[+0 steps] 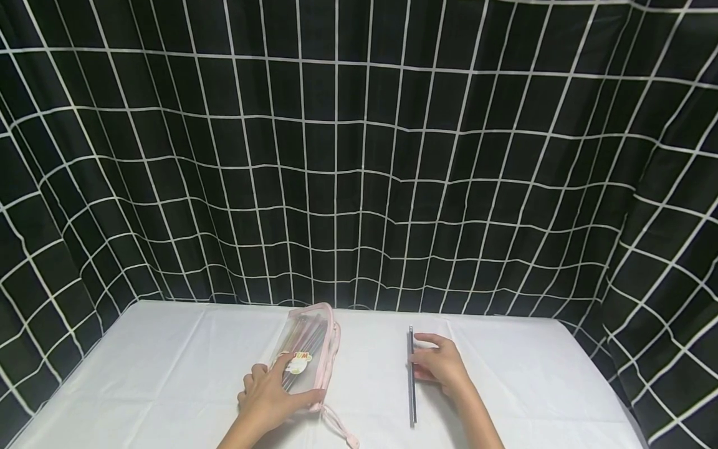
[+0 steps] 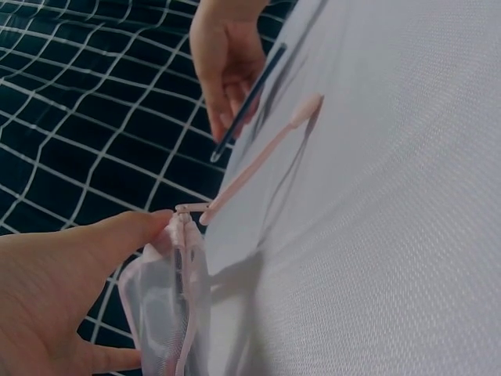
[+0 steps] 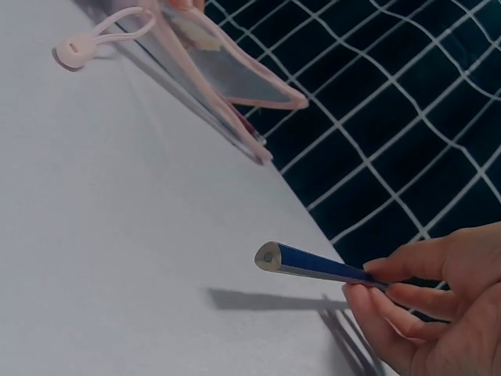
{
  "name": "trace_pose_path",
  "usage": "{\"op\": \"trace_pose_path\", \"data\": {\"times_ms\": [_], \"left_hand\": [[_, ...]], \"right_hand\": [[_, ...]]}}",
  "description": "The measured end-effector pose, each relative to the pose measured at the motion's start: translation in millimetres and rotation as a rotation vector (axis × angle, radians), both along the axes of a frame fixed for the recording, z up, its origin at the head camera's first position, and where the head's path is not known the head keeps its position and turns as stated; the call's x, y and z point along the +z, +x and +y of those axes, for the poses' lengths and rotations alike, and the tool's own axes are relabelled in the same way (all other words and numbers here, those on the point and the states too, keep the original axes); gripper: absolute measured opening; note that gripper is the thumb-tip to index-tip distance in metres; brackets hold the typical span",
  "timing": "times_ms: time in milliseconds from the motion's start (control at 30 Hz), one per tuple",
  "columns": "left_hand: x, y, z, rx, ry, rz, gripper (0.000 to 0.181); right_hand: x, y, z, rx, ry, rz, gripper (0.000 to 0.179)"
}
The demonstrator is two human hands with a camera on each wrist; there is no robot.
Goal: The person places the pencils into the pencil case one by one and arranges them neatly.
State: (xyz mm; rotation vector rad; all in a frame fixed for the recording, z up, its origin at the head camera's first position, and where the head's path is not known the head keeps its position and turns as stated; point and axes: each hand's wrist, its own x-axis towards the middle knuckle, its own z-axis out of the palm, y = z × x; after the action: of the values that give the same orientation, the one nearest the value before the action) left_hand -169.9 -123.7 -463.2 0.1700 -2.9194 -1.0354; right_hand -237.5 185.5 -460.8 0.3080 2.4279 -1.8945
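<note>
My left hand (image 1: 266, 399) grips a clear pencil case (image 1: 322, 368) with pink edging, its thumb by the zip end nearest me. Several slim pencils (image 1: 305, 333) show through the clear side, next to a white cartoon label (image 1: 300, 362). In the right wrist view the pink edges of the case (image 3: 205, 94) stand apart at the far end. To the right, my right hand (image 1: 445, 365) pinches one dark blue and silver pencil (image 3: 313, 263) between thumb and fingers, just above the table. Its near end is flat and unsharpened.
A pink wrist strap (image 1: 339, 427) hangs from the case's near end onto the white tablecloth (image 1: 168, 368). Behind the table and along both sides hangs a black curtain (image 1: 348, 156) with a white grid.
</note>
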Motion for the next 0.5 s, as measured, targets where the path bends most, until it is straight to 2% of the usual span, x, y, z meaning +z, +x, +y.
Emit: {"op": "trace_pose_path", "data": {"times_ms": [500], "left_hand": [[-0.8, 0.2, 0.4, -0.007, -0.009, 0.003, 0.105]], "right_hand": [[-2.8, 2.3, -17.0, 0.031, -0.024, 0.041, 0.055]]}}
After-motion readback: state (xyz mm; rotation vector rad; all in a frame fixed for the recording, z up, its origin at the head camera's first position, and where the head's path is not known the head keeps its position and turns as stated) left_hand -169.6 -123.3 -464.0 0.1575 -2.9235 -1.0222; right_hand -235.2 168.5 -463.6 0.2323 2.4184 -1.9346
